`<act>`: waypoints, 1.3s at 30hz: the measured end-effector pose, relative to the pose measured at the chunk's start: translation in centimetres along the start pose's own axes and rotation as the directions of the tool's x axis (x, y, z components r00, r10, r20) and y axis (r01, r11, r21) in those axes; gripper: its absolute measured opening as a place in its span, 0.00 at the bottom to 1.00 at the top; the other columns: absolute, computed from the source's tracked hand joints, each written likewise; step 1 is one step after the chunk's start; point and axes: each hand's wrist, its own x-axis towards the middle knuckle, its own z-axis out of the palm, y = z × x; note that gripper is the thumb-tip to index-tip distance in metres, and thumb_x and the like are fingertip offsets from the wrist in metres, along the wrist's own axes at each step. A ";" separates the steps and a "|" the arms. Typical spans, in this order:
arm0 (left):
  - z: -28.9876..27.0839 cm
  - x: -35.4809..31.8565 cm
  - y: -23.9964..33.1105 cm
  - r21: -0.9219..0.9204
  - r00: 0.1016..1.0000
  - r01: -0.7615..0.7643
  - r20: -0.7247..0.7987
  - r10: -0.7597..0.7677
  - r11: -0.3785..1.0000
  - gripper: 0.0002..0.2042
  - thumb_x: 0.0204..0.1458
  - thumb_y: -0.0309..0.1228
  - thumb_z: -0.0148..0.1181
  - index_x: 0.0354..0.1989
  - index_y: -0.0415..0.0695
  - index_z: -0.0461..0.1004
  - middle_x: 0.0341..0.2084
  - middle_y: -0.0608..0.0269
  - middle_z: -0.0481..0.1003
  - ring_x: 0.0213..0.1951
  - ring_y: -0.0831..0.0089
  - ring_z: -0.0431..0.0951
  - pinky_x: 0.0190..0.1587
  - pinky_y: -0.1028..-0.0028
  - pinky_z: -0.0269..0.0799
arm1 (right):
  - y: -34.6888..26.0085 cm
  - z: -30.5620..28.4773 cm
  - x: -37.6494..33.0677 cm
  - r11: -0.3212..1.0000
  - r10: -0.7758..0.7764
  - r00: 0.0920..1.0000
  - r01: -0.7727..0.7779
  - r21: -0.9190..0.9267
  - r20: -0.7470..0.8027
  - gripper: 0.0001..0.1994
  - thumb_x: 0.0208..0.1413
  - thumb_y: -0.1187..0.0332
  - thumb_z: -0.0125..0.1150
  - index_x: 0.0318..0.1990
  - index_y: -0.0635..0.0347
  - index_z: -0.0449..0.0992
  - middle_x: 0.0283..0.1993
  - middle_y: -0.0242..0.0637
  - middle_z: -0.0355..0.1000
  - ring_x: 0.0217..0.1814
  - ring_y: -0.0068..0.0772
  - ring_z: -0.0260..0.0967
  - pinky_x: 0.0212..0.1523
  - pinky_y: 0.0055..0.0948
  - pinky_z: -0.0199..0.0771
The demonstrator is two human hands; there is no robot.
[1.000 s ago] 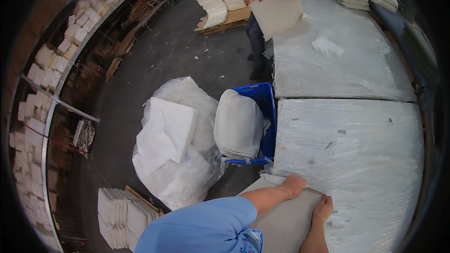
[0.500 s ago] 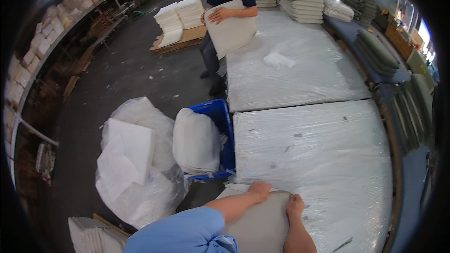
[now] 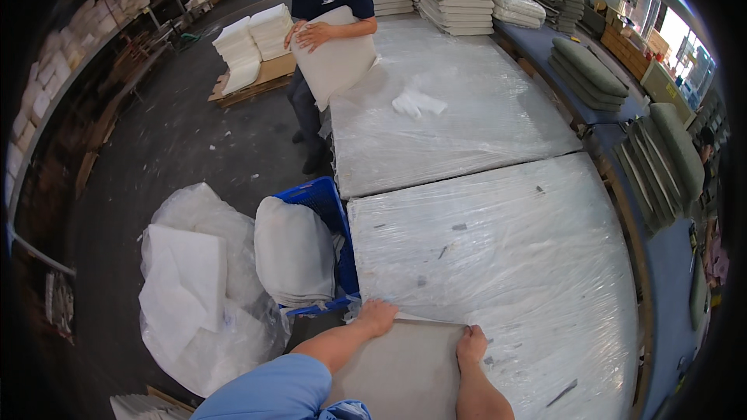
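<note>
A flat beige fabric-covered cushion [image 3: 401, 369] lies in front of me at the near edge of the plastic-wrapped table [image 3: 498, 249]. My left hand [image 3: 378, 317] is closed on its far left corner, and my right hand [image 3: 471, 344] pinches the far right corner. Between them, a thin white strip shows along the cushion's far edge. Most of my fingertips are hidden from view. Across the table's far left side, a co-worker in a dark shirt hugs a similar beige cushion [image 3: 337, 58] with both hands.
Left of the table stands a blue crate [image 3: 319, 201] with folded pale fabric [image 3: 294, 253] in it. Beside it sits a big clear plastic bag [image 3: 261, 334] with white foam sheets. White gloves [image 3: 419, 103] lie on the far table. Grey cushions [image 3: 587, 74] line the blue bench at right.
My left hand has shifted from the middle of the cushion's far edge to its left corner. The right hand keeps its corner. The view has turned slightly right.
</note>
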 end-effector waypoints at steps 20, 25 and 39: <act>-1.3 0.2 0.5 0.011 1.000 -0.029 -0.009 0.029 1.000 0.14 0.61 0.31 0.49 0.51 0.50 0.79 0.51 0.54 0.80 0.59 0.53 0.75 0.64 0.48 0.63 | 3.5 -2.3 2.4 0.994 -0.036 0.974 0.057 -0.088 0.226 0.14 0.61 0.60 0.61 0.43 0.61 0.82 0.46 0.55 0.81 0.52 0.60 0.78 0.54 0.52 0.75; -0.7 0.6 0.1 0.006 1.000 -0.014 -0.003 0.015 1.000 0.14 0.60 0.31 0.49 0.50 0.48 0.79 0.50 0.53 0.81 0.58 0.52 0.76 0.62 0.48 0.64 | 2.5 -0.3 1.7 0.995 0.091 0.995 -0.092 0.037 0.033 0.10 0.60 0.64 0.62 0.42 0.60 0.82 0.43 0.54 0.81 0.49 0.60 0.78 0.51 0.52 0.75; 0.6 1.0 -0.5 0.048 0.991 -0.117 -0.063 0.120 0.992 0.13 0.59 0.31 0.51 0.48 0.47 0.80 0.47 0.56 0.81 0.54 0.55 0.77 0.58 0.51 0.66 | 3.4 1.1 2.0 0.994 -0.001 0.991 0.016 0.110 -0.134 0.06 0.59 0.70 0.62 0.37 0.65 0.80 0.37 0.54 0.79 0.41 0.62 0.76 0.44 0.53 0.73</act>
